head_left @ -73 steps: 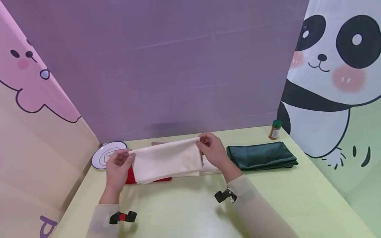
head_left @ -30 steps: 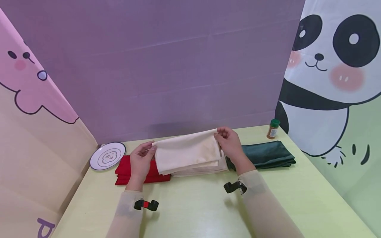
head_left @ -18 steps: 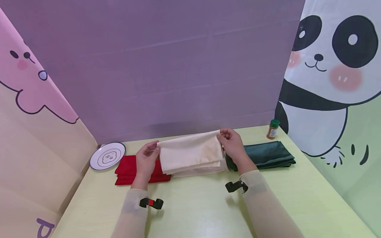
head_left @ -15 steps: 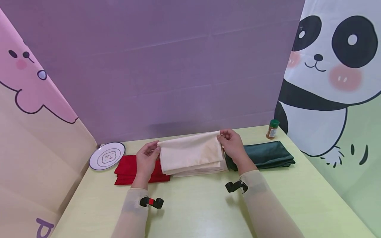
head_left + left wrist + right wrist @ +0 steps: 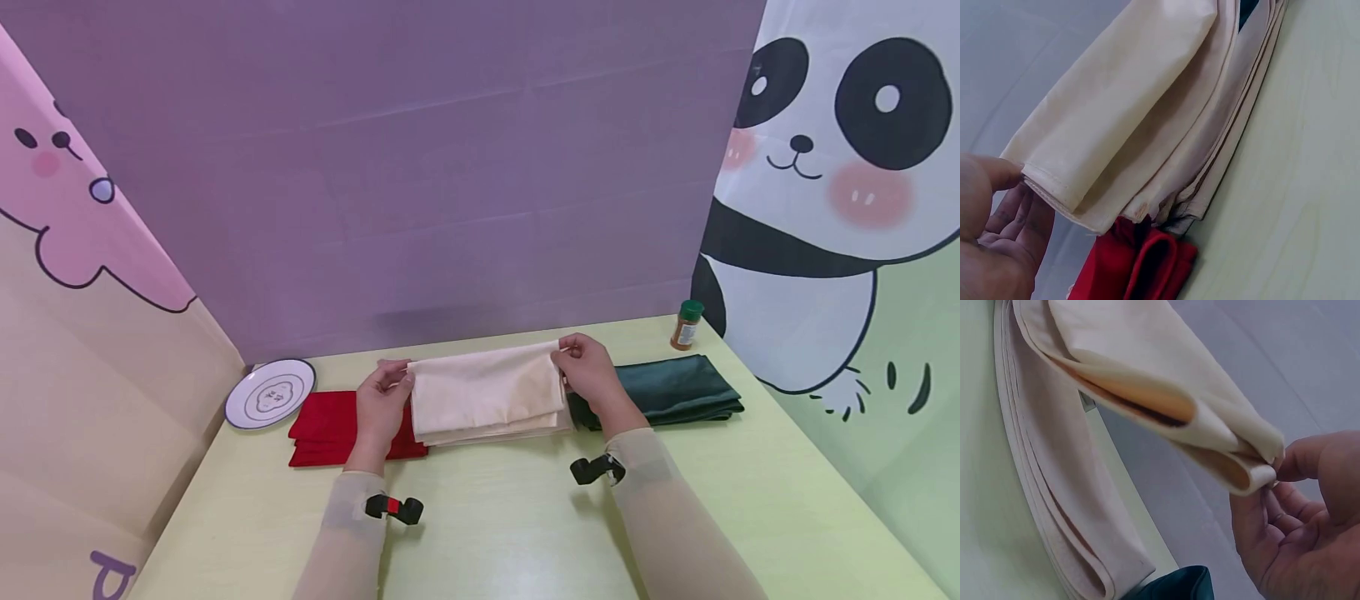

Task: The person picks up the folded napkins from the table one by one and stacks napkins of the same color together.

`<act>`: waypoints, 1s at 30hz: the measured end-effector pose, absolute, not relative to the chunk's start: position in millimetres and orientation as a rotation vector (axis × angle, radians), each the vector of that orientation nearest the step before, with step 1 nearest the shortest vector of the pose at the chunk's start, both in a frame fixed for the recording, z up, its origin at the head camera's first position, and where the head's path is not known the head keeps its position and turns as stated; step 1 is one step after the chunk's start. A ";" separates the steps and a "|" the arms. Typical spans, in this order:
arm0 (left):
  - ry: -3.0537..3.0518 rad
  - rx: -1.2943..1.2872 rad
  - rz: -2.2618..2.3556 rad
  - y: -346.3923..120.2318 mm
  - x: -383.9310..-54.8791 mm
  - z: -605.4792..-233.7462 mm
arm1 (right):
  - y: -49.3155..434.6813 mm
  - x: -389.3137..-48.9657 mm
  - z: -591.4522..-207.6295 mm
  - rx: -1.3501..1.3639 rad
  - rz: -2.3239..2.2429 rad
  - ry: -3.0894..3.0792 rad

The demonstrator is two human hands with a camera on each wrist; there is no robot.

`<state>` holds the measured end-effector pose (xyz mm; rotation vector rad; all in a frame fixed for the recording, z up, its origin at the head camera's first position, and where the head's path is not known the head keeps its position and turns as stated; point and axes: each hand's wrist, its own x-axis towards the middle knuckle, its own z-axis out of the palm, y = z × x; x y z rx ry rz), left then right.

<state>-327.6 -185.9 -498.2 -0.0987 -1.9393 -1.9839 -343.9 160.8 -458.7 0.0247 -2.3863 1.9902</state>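
A folded cream cloth (image 5: 487, 392) is stretched between my two hands, its far edge raised. My left hand (image 5: 382, 406) pinches the far left corner between thumb and fingers; in the left wrist view the cloth's layered edge (image 5: 1054, 190) shows at the fingertips. At the far right corner my right hand (image 5: 592, 375) pinches the cloth, and its looped folds (image 5: 1210, 431) show in the right wrist view. Directly below lies a stack of folded pale pinkish cloth (image 5: 1079, 469), mostly hidden in the head view. A folded red cloth (image 5: 322, 429) lies under and beside my left hand.
A folded dark green cloth (image 5: 667, 392) lies right of my right hand. A white plate with a blue rim (image 5: 247, 408) sits at the table's back left. A small green-capped jar (image 5: 686, 327) stands at the back right. A purple backdrop (image 5: 480, 167) rises behind the table (image 5: 480, 525).
Both hands have carried the cream cloth rightward from over the red cloth, then lowered it onto or close above the pale stack. The red cloth is more exposed now.
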 end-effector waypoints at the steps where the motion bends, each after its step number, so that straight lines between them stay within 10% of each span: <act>1: -1.950 -0.092 -1.972 -185.1 -327.6 -498.8 | 161.4 -344.5 -459.6 0.022 1.999 -2.394; 30: -2.180 -0.095 -1.900 -177.7 -330.4 -512.3 | 172.6 -350.3 -476.3 -0.040 1.630 -2.667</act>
